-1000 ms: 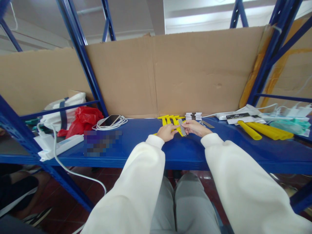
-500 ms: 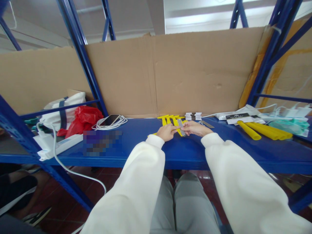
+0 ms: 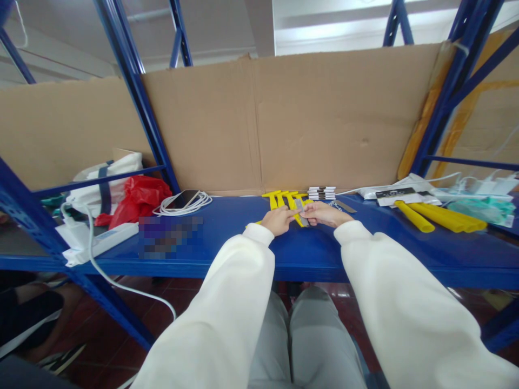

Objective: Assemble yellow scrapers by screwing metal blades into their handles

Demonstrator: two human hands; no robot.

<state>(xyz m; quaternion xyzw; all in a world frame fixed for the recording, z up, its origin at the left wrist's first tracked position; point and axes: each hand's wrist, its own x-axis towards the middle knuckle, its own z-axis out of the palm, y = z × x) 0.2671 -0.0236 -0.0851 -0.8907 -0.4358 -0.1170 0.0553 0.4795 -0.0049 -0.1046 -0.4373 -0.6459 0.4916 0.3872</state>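
Observation:
My left hand (image 3: 279, 220) is closed over the blue shelf, fingers wrapped round what looks like a yellow scraper (image 3: 252, 223), whose handle end pokes out by the wrist. My right hand (image 3: 324, 213) pinches a flat grey metal blade (image 3: 299, 205) between thumb and fingers. Both sets of fingertips meet at the blade, over more yellow plastic. Just behind lie several yellow T-shaped scrapers (image 3: 281, 198) in a row. A stack of small white packets (image 3: 321, 193) stands behind my right hand, and a thin flat strip (image 3: 346, 206) lies to its right.
Yellow tubes (image 3: 441, 217) and white packages (image 3: 397, 195) lie to the right. On the left are a phone (image 3: 183, 199) with a coiled white cable (image 3: 201, 202), a red bag (image 3: 140, 197) and a power strip (image 3: 107, 243). A cardboard panel (image 3: 324, 119) closes the back.
The grey blade has tilted slightly and sits a little lower between my fingertips. Both hands stay in nearly the same place.

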